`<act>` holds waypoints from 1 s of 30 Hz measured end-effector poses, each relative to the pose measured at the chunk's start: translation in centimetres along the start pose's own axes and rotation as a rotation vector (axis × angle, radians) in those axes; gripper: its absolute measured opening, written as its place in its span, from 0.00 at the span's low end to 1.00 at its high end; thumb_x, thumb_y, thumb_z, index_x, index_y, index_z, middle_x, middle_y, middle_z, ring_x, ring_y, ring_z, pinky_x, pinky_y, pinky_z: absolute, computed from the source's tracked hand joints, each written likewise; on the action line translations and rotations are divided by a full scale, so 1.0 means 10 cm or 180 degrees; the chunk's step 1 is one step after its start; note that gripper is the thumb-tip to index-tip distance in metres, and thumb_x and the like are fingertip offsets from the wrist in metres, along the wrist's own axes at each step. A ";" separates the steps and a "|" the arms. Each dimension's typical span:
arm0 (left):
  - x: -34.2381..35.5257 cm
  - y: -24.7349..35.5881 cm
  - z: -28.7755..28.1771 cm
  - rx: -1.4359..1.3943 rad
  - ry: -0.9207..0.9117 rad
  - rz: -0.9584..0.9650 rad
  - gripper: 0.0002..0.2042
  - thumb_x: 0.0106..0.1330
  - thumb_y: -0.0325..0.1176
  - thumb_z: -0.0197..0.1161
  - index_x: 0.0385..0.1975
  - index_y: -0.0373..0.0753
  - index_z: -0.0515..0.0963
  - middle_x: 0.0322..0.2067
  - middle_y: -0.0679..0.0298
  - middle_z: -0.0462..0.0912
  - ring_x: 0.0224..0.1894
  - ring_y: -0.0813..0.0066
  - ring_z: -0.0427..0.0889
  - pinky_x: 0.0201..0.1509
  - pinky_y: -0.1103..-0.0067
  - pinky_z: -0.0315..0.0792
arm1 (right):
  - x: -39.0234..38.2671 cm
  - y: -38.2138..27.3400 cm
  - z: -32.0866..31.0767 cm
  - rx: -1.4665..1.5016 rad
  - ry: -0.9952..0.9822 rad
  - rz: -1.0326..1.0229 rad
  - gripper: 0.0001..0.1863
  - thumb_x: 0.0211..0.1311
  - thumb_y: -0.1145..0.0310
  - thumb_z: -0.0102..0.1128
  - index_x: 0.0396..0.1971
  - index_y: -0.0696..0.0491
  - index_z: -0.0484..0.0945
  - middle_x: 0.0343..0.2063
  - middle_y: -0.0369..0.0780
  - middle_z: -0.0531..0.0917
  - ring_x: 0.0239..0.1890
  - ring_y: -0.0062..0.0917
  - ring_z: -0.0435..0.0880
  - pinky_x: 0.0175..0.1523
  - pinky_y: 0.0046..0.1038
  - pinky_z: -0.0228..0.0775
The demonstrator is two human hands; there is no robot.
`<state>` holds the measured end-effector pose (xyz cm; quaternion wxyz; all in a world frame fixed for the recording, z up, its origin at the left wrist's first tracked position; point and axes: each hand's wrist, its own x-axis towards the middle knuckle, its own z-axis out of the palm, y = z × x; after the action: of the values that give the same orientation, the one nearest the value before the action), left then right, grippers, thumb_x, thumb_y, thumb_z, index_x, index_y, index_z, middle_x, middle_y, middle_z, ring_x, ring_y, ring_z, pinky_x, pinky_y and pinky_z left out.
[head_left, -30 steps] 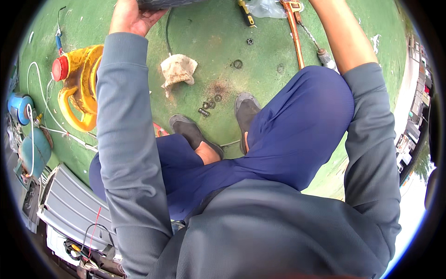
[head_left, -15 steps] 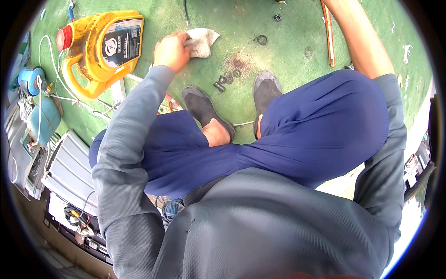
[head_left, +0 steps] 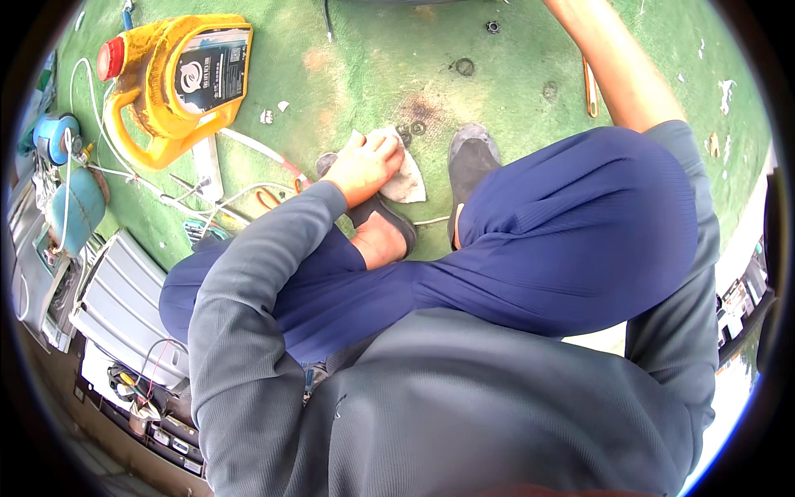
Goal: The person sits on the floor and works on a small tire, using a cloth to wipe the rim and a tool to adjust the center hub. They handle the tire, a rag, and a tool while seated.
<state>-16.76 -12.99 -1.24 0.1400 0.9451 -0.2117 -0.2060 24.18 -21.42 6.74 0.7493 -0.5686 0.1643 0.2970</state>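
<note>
My left hand (head_left: 367, 166) grips a crumpled off-white rag (head_left: 410, 184) low over the green floor, between my shoes beside the left shoe (head_left: 372, 201). A few small dark rings (head_left: 418, 128) lie just beyond the rag, which hides part of that group. My bare right forearm (head_left: 613, 70) reaches to the top edge, where the hand is out of view. A dark object (head_left: 422, 2) is cut off by that edge, too little to make out.
A yellow jug (head_left: 153, 79) with a red cap lies at the upper left, near hoses (head_left: 244, 137), a blue canister (head_left: 51, 137), a teal tank (head_left: 76, 211) and a grey ribbed box (head_left: 124, 306). An orange-handled tool (head_left: 591, 99) lies beside my right forearm.
My left hand came down from the dark object at the top, took hold of the rag and pulled it toward me to my feet. My right forearm stays reached forward.
</note>
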 end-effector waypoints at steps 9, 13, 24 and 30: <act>-0.01 -0.07 -0.10 -0.0110 -0.0279 -0.0030 0.14 0.63 0.34 0.59 0.48 0.41 0.80 0.43 0.60 0.78 0.50 0.59 0.79 0.55 0.67 0.73 | -0.19 0.47 -0.12 0.0048 0.0212 0.0160 0.36 0.79 0.44 0.44 0.68 0.62 0.64 0.63 0.49 0.78 0.59 0.41 0.83 0.62 0.52 0.78; -0.06 -0.07 -0.02 -0.0384 0.0000 -0.0373 0.17 0.64 0.32 0.58 0.52 0.40 0.78 0.44 0.57 0.77 0.52 0.55 0.79 0.56 0.63 0.74 | -0.24 0.68 -0.20 0.0055 0.0354 0.0189 0.39 0.78 0.41 0.43 0.69 0.63 0.62 0.63 0.50 0.77 0.60 0.41 0.82 0.62 0.52 0.78; -0.18 -0.05 -0.22 -0.1728 0.0646 -0.1890 0.17 0.64 0.26 0.64 0.53 0.31 0.79 0.43 0.44 0.84 0.48 0.38 0.82 0.54 0.62 0.78 | -0.29 1.31 -0.31 -0.0018 0.0611 0.0483 0.46 0.77 0.34 0.39 0.72 0.64 0.57 0.66 0.50 0.74 0.61 0.41 0.81 0.62 0.54 0.77; -0.01 -0.28 -0.33 -0.3882 0.1747 -0.2960 0.15 0.74 0.40 0.66 0.41 0.30 0.83 0.31 0.58 0.88 0.38 0.69 0.87 0.44 0.70 0.77 | -0.52 1.26 -0.23 -0.0010 0.0149 0.0993 0.42 0.80 0.36 0.34 0.77 0.56 0.52 0.71 0.50 0.69 0.69 0.42 0.74 0.75 0.51 0.63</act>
<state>-14.37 -9.90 0.68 0.5772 0.7107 0.3936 -0.0832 12.44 -22.71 -0.39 0.6891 -0.5441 0.2676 0.3968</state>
